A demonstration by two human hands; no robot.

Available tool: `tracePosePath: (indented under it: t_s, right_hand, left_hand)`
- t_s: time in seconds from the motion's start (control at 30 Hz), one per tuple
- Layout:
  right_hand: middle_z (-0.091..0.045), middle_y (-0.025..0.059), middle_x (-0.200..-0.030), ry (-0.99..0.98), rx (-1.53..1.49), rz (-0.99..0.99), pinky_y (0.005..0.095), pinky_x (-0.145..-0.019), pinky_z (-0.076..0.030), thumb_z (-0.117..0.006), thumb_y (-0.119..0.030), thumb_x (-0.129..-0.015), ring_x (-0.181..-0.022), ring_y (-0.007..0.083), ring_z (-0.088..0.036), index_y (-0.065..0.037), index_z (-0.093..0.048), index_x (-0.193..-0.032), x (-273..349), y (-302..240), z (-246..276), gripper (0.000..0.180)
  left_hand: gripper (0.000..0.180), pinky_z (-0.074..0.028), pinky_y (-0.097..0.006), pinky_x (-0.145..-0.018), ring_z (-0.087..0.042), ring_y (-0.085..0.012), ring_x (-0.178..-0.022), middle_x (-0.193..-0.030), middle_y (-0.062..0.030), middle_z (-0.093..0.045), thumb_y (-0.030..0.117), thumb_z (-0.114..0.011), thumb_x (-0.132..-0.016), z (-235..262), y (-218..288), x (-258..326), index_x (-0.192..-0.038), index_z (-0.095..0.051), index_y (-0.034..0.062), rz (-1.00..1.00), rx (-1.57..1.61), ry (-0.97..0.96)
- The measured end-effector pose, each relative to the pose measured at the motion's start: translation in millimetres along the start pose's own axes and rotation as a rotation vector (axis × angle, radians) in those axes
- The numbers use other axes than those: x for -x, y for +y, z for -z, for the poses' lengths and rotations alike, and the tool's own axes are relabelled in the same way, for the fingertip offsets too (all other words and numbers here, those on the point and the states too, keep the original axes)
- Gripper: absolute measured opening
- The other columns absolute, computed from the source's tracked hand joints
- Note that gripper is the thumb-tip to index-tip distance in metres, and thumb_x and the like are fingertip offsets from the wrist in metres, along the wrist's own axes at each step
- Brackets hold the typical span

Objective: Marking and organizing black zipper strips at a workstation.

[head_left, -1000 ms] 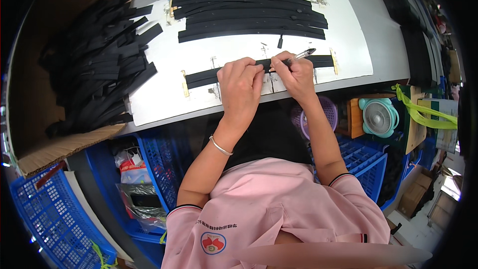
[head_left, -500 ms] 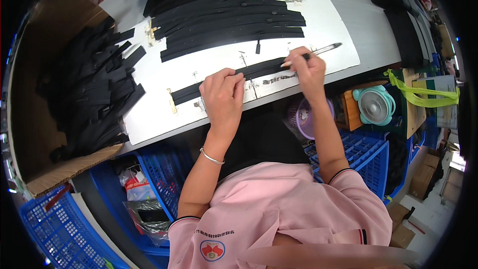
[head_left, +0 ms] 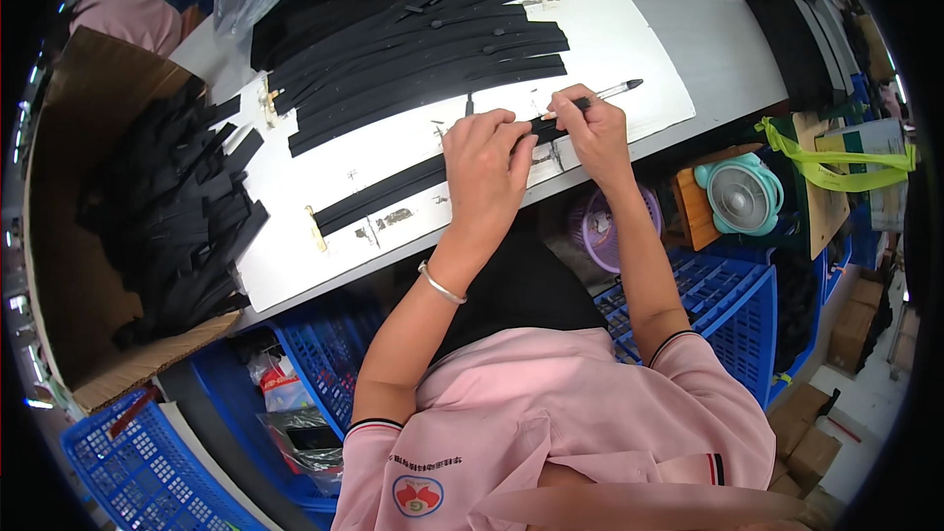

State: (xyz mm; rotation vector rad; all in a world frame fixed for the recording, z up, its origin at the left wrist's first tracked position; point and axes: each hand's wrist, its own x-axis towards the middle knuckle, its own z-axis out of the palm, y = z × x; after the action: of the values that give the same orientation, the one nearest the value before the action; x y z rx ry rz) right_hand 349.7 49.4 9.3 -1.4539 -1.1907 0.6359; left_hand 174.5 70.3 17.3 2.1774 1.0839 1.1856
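One black strip [head_left: 393, 190], lengthwise toward upper right

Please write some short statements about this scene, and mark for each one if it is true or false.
1. The right hand holds a pen. True.
2. The bracelet is on the right wrist. False: the bracelet is on the left wrist.
3. The left hand is on a black strip on the white board. True.
4. The fan is purple. False: the fan is turquoise.
5. The box stands right of the board. False: the box is on its left.
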Motion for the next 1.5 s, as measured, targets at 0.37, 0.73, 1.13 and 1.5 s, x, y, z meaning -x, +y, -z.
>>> tracePosePath:
  t_s: [0.37, 0.73, 1.13, 1.5]
  right_hand:
    - [-0.071, 0.0039, -0.075, 0.005, 0.100, 0.108, 0.0269, -0.053, -0.043, -0.067, -0.015, -0.099, -0.059, 0.0072, -0.056, 0.005, -0.070, -0.088, 2, 9, 1, 0.023]
    - [-0.066, 0.0040, -0.065, -0.068, 0.066, 0.127, 0.0287, -0.052, -0.043, -0.067, -0.012, -0.096, -0.055, 0.0086, -0.056, 0.002, -0.070, -0.082, 3, 8, 7, 0.020]
    - [-0.067, 0.0027, -0.078, 0.013, -0.092, 0.012, 0.0230, -0.062, -0.045, -0.060, -0.007, -0.100, -0.067, 0.0065, -0.055, 0.002, -0.066, -0.086, 11, 15, 17, 0.018]
    - [-0.064, -0.0001, -0.079, 0.040, -0.164, -0.054, 0.0199, -0.061, -0.041, -0.061, -0.011, -0.103, -0.067, 0.0037, -0.052, 0.000, -0.068, -0.090, 6, 24, 12, 0.019]
  left_hand:
    - [0.013, -0.042, -0.039, -0.094, -0.060, -0.0253, -0.102, -0.104, -0.0052, -0.069, 0.008, -0.078, -0.082, -20, -1, -1, -0.094, -0.077, 0.0048, 0.001, -0.047, -0.015]
    - [0.013, -0.042, -0.037, -0.091, -0.061, -0.0235, -0.098, -0.100, -0.0025, -0.070, 0.009, -0.080, -0.080, -21, -4, -1, -0.093, -0.077, 0.0068, -0.052, -0.118, 0.041]
    - [0.082, -0.001, -0.072, -0.118, -0.007, -0.0487, -0.156, -0.166, -0.0320, -0.017, 0.035, -0.071, -0.095, -14, -47, -37, -0.160, -0.031, 0.0053, 0.047, -0.253, -0.278]
    - [0.081, 0.003, -0.057, -0.125, -0.006, -0.0400, -0.159, -0.167, -0.0285, -0.023, 0.049, -0.066, -0.096, 13, -109, -85, -0.157, -0.038, 0.0035, 0.049, -0.169, -0.248]
